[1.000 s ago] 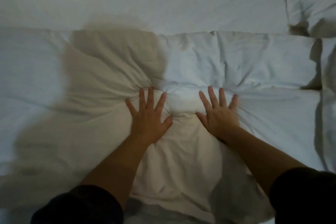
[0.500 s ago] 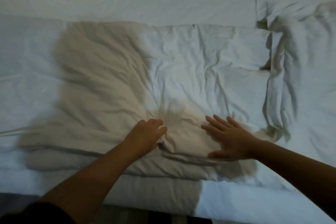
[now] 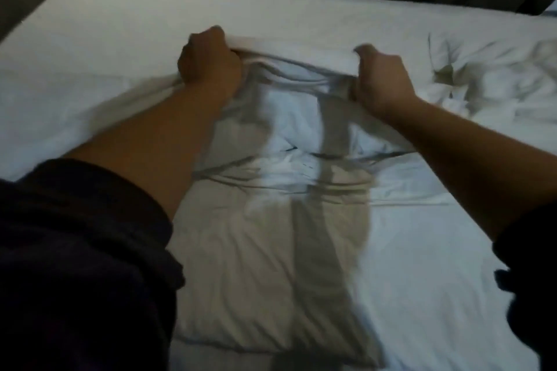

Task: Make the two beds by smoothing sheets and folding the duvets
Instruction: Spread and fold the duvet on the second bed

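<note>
Two dark sleeves (image 3: 75, 265) are being shown at the lower corners. One duvet (image 3: 256, 250) is lying mid-frame on one bed (image 3: 135, 9). Its far edge is being clenched at upper centre by two fists, left grip (image 3: 208, 60) and right grip (image 3: 382, 81), probably for an even fold.

The duvet (image 3: 271, 235) is soft white cloth, matt and full of wrinkles. The sheet (image 3: 150, 18) on the bed is smooth white cloth. The sleeve (image 3: 75, 250) is dark, thick cloth.
</note>
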The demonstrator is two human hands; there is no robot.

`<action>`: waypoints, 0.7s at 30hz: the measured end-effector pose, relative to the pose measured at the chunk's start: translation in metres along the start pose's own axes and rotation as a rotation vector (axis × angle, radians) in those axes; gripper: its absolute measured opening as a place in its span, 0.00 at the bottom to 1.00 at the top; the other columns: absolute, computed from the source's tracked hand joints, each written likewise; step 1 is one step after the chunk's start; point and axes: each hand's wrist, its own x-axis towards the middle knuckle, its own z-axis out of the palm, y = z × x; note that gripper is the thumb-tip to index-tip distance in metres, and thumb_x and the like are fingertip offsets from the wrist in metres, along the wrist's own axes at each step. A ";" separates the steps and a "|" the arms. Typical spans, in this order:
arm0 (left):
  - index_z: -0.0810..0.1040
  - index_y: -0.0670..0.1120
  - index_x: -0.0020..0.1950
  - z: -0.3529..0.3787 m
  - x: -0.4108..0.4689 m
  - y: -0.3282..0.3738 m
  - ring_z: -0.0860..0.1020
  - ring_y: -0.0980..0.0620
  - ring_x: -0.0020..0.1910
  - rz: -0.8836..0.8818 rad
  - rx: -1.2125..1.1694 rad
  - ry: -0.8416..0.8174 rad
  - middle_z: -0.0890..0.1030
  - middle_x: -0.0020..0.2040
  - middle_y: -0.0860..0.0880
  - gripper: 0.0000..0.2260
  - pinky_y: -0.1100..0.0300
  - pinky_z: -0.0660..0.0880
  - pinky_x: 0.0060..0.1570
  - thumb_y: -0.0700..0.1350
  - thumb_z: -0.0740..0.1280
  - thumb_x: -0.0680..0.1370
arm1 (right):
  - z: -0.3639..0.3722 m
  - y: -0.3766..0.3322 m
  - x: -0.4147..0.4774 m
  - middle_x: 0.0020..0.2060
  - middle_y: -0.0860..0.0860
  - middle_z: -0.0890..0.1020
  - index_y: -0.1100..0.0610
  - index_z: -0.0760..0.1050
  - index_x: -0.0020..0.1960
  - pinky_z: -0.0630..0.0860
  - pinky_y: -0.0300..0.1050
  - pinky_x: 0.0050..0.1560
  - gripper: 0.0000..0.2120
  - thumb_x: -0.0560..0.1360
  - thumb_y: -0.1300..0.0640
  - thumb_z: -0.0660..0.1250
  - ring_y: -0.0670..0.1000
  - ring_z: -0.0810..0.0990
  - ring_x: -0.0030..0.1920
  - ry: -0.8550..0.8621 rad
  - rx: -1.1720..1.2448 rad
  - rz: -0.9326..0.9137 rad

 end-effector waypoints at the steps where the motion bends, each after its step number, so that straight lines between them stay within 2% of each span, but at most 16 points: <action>1: 0.77 0.43 0.60 0.003 0.009 -0.006 0.75 0.36 0.59 0.010 -0.081 0.018 0.77 0.60 0.37 0.14 0.49 0.72 0.56 0.40 0.58 0.78 | 0.004 -0.007 0.006 0.60 0.67 0.76 0.59 0.59 0.75 0.73 0.57 0.59 0.27 0.78 0.58 0.62 0.66 0.75 0.59 -0.014 0.043 -0.077; 3: 0.77 0.43 0.58 0.010 0.015 -0.017 0.76 0.36 0.55 0.112 -0.156 0.025 0.79 0.56 0.36 0.13 0.48 0.72 0.51 0.40 0.56 0.78 | 0.046 -0.011 -0.012 0.70 0.67 0.67 0.55 0.50 0.79 0.65 0.64 0.67 0.32 0.79 0.54 0.60 0.67 0.68 0.68 -0.016 -0.145 -0.274; 5: 0.78 0.43 0.57 0.015 0.019 -0.028 0.77 0.37 0.53 0.188 -0.242 0.051 0.80 0.54 0.36 0.15 0.48 0.72 0.49 0.41 0.55 0.77 | 0.112 -0.016 -0.074 0.74 0.61 0.64 0.50 0.53 0.78 0.62 0.73 0.65 0.31 0.78 0.44 0.56 0.67 0.64 0.72 -0.115 -0.263 -0.419; 6: 0.78 0.43 0.58 0.016 0.023 -0.034 0.77 0.38 0.54 0.214 -0.286 0.050 0.80 0.55 0.37 0.17 0.50 0.71 0.51 0.42 0.54 0.76 | 0.140 -0.014 -0.102 0.75 0.58 0.65 0.47 0.56 0.77 0.62 0.76 0.62 0.32 0.75 0.40 0.54 0.66 0.66 0.72 -0.247 -0.300 -0.462; 8: 0.78 0.45 0.61 0.021 0.028 -0.046 0.76 0.42 0.58 0.268 -0.328 -0.004 0.79 0.59 0.40 0.22 0.56 0.70 0.56 0.45 0.52 0.74 | 0.200 0.005 -0.115 0.73 0.54 0.69 0.42 0.61 0.74 0.68 0.72 0.59 0.29 0.73 0.41 0.54 0.62 0.71 0.69 -0.384 -0.345 -0.457; 9: 0.77 0.46 0.64 0.025 0.030 -0.053 0.75 0.43 0.60 0.294 -0.325 -0.055 0.78 0.62 0.41 0.24 0.57 0.69 0.59 0.46 0.51 0.73 | 0.216 0.013 -0.105 0.72 0.51 0.71 0.41 0.65 0.73 0.72 0.66 0.58 0.26 0.74 0.43 0.56 0.59 0.74 0.67 -0.369 -0.353 -0.401; 10: 0.75 0.47 0.67 0.029 0.031 -0.060 0.74 0.43 0.63 0.304 -0.310 -0.105 0.77 0.65 0.41 0.25 0.57 0.68 0.62 0.47 0.51 0.74 | 0.230 0.022 -0.084 0.71 0.47 0.72 0.39 0.67 0.72 0.73 0.62 0.61 0.23 0.77 0.44 0.56 0.55 0.75 0.67 -0.274 -0.266 -0.342; 11: 0.73 0.47 0.70 0.032 0.034 -0.065 0.73 0.42 0.65 0.299 -0.296 -0.133 0.75 0.67 0.41 0.25 0.57 0.66 0.65 0.47 0.51 0.75 | 0.245 0.025 -0.065 0.71 0.45 0.71 0.39 0.67 0.72 0.70 0.60 0.67 0.22 0.78 0.40 0.57 0.51 0.73 0.68 -0.279 -0.140 -0.278; 12: 0.71 0.47 0.71 0.034 0.038 -0.066 0.71 0.42 0.67 0.292 -0.298 -0.140 0.73 0.69 0.41 0.25 0.56 0.65 0.67 0.47 0.51 0.75 | 0.244 0.016 -0.053 0.72 0.47 0.70 0.41 0.66 0.74 0.66 0.59 0.71 0.23 0.79 0.41 0.57 0.51 0.70 0.70 -0.321 0.005 -0.193; 13: 0.71 0.46 0.72 0.035 0.044 -0.063 0.71 0.42 0.67 0.289 -0.318 -0.131 0.73 0.69 0.41 0.26 0.56 0.65 0.69 0.48 0.50 0.75 | 0.241 0.000 -0.051 0.72 0.50 0.70 0.46 0.66 0.74 0.66 0.59 0.70 0.22 0.80 0.48 0.54 0.54 0.70 0.70 -0.328 -0.038 -0.178; 14: 0.71 0.46 0.72 0.033 0.046 -0.060 0.71 0.43 0.68 0.290 -0.334 -0.126 0.73 0.69 0.41 0.27 0.57 0.65 0.69 0.48 0.50 0.74 | 0.236 -0.021 -0.058 0.71 0.55 0.71 0.52 0.70 0.72 0.68 0.58 0.67 0.24 0.77 0.53 0.53 0.58 0.73 0.68 -0.249 -0.117 -0.168; 15: 0.71 0.45 0.71 0.029 0.047 -0.055 0.71 0.44 0.68 0.294 -0.350 -0.121 0.73 0.69 0.41 0.28 0.58 0.65 0.69 0.48 0.49 0.73 | 0.228 -0.044 -0.069 0.70 0.58 0.72 0.58 0.74 0.68 0.67 0.59 0.66 0.25 0.74 0.53 0.56 0.60 0.74 0.67 -0.165 -0.129 -0.208; 16: 0.71 0.45 0.71 0.024 0.047 -0.052 0.71 0.44 0.67 0.298 -0.365 -0.115 0.73 0.69 0.42 0.28 0.59 0.65 0.68 0.47 0.49 0.73 | 0.215 -0.063 -0.087 0.72 0.60 0.69 0.61 0.73 0.68 0.62 0.62 0.68 0.27 0.73 0.51 0.59 0.61 0.71 0.70 -0.218 -0.105 -0.279; 17: 0.71 0.45 0.71 0.018 0.047 -0.049 0.71 0.45 0.67 0.313 -0.374 -0.106 0.73 0.69 0.42 0.28 0.60 0.65 0.68 0.47 0.48 0.74 | 0.210 -0.076 -0.103 0.76 0.60 0.61 0.61 0.68 0.72 0.54 0.64 0.72 0.30 0.74 0.48 0.59 0.61 0.62 0.75 -0.287 -0.071 -0.333; 19: 0.70 0.45 0.72 0.004 0.048 -0.048 0.71 0.45 0.67 0.385 -0.368 -0.075 0.73 0.69 0.42 0.27 0.61 0.64 0.67 0.46 0.48 0.75 | 0.228 -0.083 -0.096 0.79 0.55 0.43 0.52 0.48 0.80 0.41 0.65 0.74 0.34 0.79 0.40 0.52 0.56 0.42 0.79 -0.390 -0.099 -0.281; 21: 0.69 0.46 0.73 -0.010 0.053 -0.046 0.70 0.44 0.68 0.490 -0.344 -0.046 0.72 0.70 0.42 0.25 0.60 0.64 0.68 0.48 0.49 0.77 | 0.239 -0.092 -0.058 0.78 0.51 0.35 0.46 0.38 0.79 0.39 0.68 0.73 0.33 0.80 0.35 0.44 0.54 0.35 0.78 -0.455 -0.206 -0.141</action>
